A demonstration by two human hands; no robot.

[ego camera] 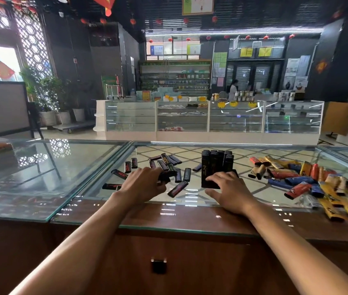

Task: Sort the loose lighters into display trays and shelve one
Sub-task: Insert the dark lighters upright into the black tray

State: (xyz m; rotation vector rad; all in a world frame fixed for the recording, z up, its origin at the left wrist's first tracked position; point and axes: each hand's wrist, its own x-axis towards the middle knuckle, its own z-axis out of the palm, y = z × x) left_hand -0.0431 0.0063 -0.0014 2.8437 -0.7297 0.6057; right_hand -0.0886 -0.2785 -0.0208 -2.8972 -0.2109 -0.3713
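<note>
The left hand point(145, 182) is curled round a small bunch of black plastic lighters point(167, 173), held just above the glass tabletop point(254, 186) with the fingers closed on them and the back of the hand towards the camera. Around and beyond it lie the loose black lighters with red markings point(119, 174), scattered flat on the glass at all angles; one point(177, 189) lies just to the right of the hand.

To the right stands the black display tray point(211, 181), partly filled with black lighters set upright in rows point(216, 159) at its back. The right hand point(231, 191) rests at the tray's near side, palm down. Its fingers are spread and fairly straight, laid on the tray's low front, and the thumb reaches out to the left along the glass. It holds no lighter, and whether it presses or only touches the tray cannot be told.

Further right, well apart from the tray, a heap of red, blue and yellow lighters point(309, 179) lies along the right end of the tabletop, some reaching its near edge.

Below the glass the counter's brown wooden front carries a dark square knob point(158, 266). Across the aisle stands a row of white-framed glass showcases point(209, 117), with potted green plants point(47, 92) at the left.
</note>
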